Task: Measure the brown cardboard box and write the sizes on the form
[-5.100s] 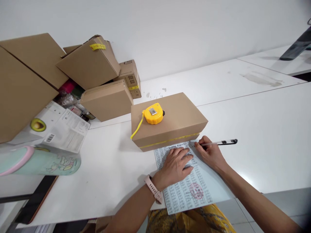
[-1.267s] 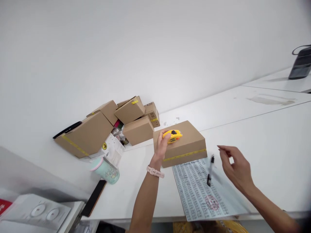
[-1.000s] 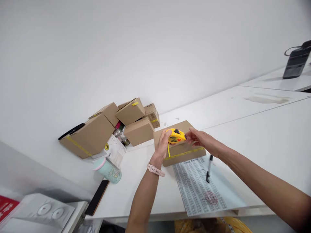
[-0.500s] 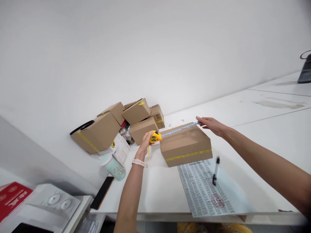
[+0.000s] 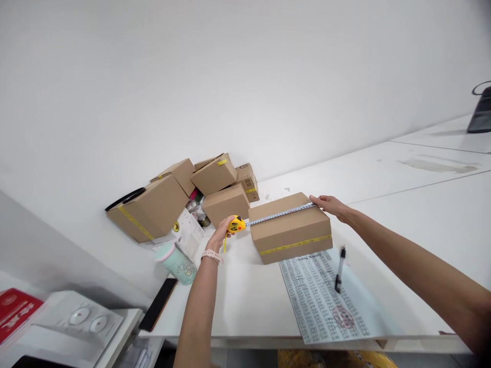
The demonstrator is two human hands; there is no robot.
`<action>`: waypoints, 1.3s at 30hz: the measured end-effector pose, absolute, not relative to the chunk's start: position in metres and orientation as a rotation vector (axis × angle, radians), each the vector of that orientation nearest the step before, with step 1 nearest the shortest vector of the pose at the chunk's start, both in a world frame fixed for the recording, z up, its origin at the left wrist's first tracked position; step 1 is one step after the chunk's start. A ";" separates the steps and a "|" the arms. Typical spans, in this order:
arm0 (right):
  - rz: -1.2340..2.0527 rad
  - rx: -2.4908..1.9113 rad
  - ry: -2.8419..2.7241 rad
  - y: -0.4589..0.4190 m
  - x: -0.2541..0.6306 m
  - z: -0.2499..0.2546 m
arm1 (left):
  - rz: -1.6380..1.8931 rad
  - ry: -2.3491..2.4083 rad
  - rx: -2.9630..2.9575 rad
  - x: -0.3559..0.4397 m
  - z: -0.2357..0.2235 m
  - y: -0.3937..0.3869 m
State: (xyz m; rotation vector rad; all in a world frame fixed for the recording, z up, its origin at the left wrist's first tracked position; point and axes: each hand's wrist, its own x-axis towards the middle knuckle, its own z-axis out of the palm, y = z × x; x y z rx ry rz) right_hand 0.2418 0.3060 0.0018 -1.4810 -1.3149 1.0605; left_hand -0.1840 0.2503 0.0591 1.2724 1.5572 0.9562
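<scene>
A closed cardboard box (image 5: 291, 230) with a yellow tape strip along its front stands on the white table, partly over a printed sheet (image 5: 326, 301). My left hand (image 5: 223, 231) grips the yellow case of a tape measure (image 5: 237, 224) just off the box's left end. From the case, the silver blade (image 5: 282, 213) runs along the top of the box. At the box's right end, my right hand (image 5: 326, 203) pinches the blade's free end between thumb and fingers. A yellow strap hangs below the case.
Several cardboard boxes (image 5: 224, 204) are stacked at the back left against the wall. A mint tumbler (image 5: 178, 263) and a dark phone-like slab (image 5: 158, 305) sit at the left edge. A pen (image 5: 340, 268) rests on the sheet. A black object (image 5: 479, 112) stands far right.
The tape measure has come toward me across the box top, with the blade now nearer the middle. My left hand moved slightly left and down; my right hand came down a little.
</scene>
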 end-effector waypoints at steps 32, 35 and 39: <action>0.926 -1.374 -1.678 0.312 0.253 0.075 | 0.502 0.971 1.195 -0.118 0.072 0.116; 0.989 -1.254 -1.829 0.309 0.234 0.089 | 0.602 0.734 0.883 -0.067 0.035 0.067; 0.926 -1.228 -1.709 0.316 0.203 0.076 | 0.893 0.754 0.708 -0.013 0.016 0.047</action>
